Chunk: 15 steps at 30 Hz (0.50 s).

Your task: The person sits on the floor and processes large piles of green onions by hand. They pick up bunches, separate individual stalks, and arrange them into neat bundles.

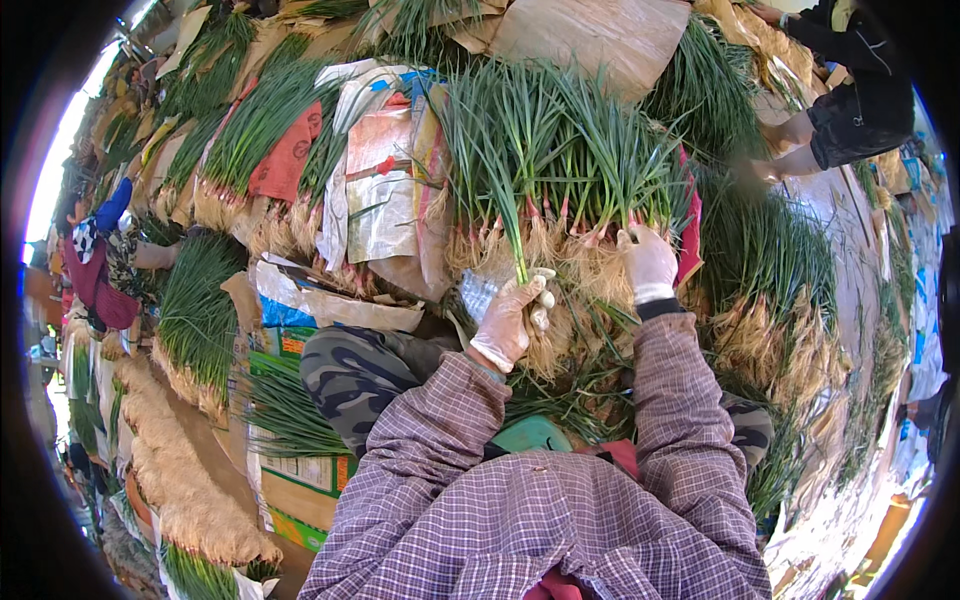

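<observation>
My left hand (510, 319), in a thin whitish glove, is closed around the lower part of a green allium plant (514, 232). Its leaves point up and away, and pale roots (546, 352) hang below the hand. My right hand (646, 259), gloved too, pinches the pinkish base of a plant at the near edge of a wide heap of allium plants (555, 142). Part of its fingertips is hidden. The heap lies with leaves pointing away and pale, stringy roots (600, 270) towards me.
Beside the heap on the left lies a folded woven sack (382, 180). More bundles (262, 142) extend beyond it, and another rooted heap (765, 285) lies at right. A person (847, 112) is at the upper right, another (105, 255) at far left. Printed cardboard (300, 480) lies by my left knee.
</observation>
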Motion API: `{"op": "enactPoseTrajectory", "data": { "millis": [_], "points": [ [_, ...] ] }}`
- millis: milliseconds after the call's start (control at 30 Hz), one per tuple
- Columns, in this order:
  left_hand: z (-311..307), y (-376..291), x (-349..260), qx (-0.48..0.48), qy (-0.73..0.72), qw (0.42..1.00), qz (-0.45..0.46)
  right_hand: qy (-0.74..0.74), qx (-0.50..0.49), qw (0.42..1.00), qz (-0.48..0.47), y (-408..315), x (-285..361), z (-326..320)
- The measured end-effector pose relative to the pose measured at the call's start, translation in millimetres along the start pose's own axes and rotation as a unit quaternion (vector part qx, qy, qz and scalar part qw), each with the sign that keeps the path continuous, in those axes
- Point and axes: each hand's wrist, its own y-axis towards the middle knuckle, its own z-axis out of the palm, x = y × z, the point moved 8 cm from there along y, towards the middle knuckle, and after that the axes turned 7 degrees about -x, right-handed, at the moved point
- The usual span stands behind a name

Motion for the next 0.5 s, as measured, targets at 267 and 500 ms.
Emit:
{"op": "enactPoseTrajectory", "data": {
  "millis": [267, 500],
  "points": [
    [30.0, 9.8, 13.6, -0.044, 0.036, 0.998, 0.020, 0.045, 0.011, 0.991, -0.124, -110.6, 57.5, -20.8],
    [26.9, 1.6, 23.5, -0.092, 0.083, 0.992, 0.021, 0.289, 0.170, 0.941, 0.030, -81.1, 23.1, 15.9]
  ]
}}
